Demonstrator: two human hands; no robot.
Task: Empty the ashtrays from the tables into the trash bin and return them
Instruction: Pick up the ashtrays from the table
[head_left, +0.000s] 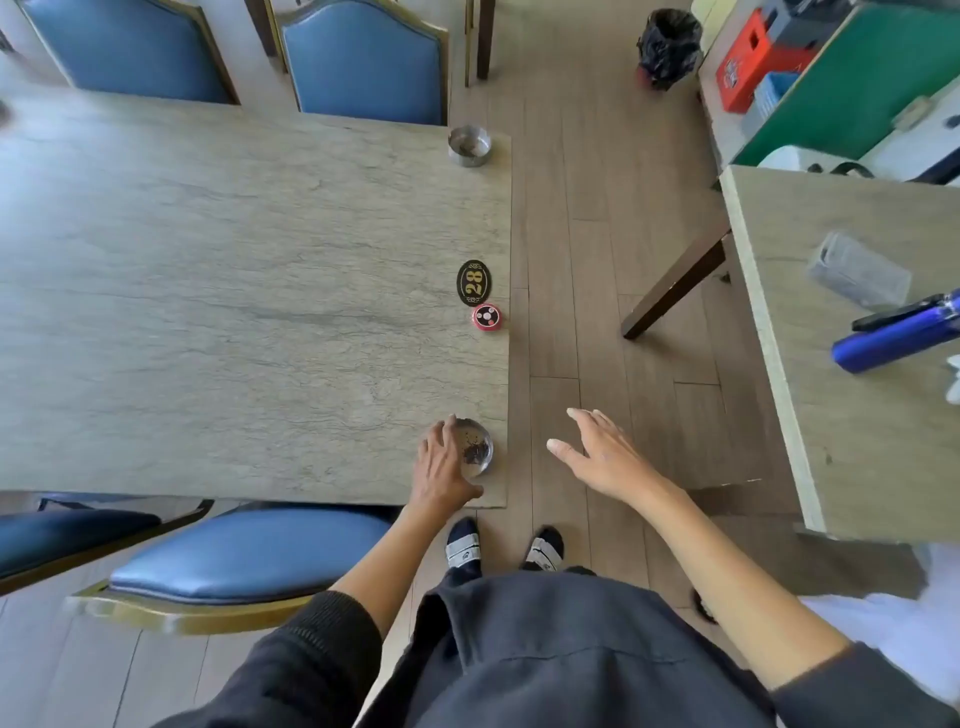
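Left hand (444, 462) curled around near ashtray (475, 448) at desk (234, 291) corner, ash inside; grip not clearly closed. Right hand (602, 454) open, empty, over floor beside ashtray. Second ashtray (469, 146) at far corner. Trash bin (669, 48) well beyond.

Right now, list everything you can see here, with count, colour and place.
Round metal ashtray: one, silver, far right table corner.
Round glass ashtray: one, clear with dark ash, near right corner.
Oval number plaque: one, black and gold, right edge.
Round call button: one, red, beside plaque.
Stone-look table: one, grey-beige, left.
Padded chairs: four, blue, around table.
Bagged trash bin: one, black, far floor.
Second table: one, right.
Left hand: on glass ashtray.
Right hand: open, over floor.
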